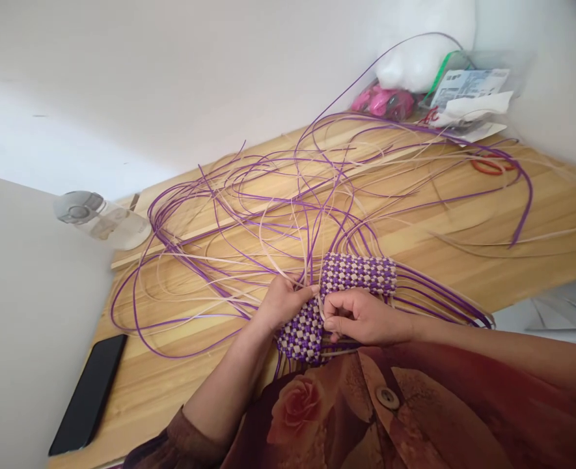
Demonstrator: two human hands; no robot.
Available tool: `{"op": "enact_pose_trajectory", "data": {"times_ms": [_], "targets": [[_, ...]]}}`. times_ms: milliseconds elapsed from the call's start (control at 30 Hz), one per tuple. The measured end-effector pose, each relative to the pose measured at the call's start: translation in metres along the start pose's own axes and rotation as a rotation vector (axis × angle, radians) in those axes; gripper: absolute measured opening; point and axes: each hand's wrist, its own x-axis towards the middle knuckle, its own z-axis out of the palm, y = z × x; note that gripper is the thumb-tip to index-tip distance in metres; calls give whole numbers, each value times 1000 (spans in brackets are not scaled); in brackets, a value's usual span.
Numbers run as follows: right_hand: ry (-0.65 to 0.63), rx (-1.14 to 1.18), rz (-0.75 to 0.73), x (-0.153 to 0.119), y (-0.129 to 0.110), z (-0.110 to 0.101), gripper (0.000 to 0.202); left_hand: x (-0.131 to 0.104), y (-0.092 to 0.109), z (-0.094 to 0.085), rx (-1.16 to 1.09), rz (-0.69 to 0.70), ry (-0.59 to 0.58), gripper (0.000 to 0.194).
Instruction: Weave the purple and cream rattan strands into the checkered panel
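A woven piece of purple and beige plastic strips lies at the table's front edge, close to my body. It has a checkered, knobbly pattern, with long loose strips running out from its sides. My left hand is closed on the piece's left part, thumb on top and its other fingers partly hidden. Beside it, the curled fingers of my right hand pinch a beige strip near the bend between the two woven sections.
Loose purple strips sprawl across the wooden table. At left are a clear bottle and a black phone. Orange-handled scissors, a bag with pink items and papers sit at the back right, by the wall.
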Motion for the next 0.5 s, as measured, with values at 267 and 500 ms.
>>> {"op": "enact_pose_trajectory", "data": {"times_ms": [267, 500], "targets": [[129, -562, -70, 4, -45, -45, 23, -2, -2, -5, -182, -29, -127, 36], [-192, -974, -247, 43, -61, -67, 8, -4, 6, -3, -266, -17, -138, 33]]}}
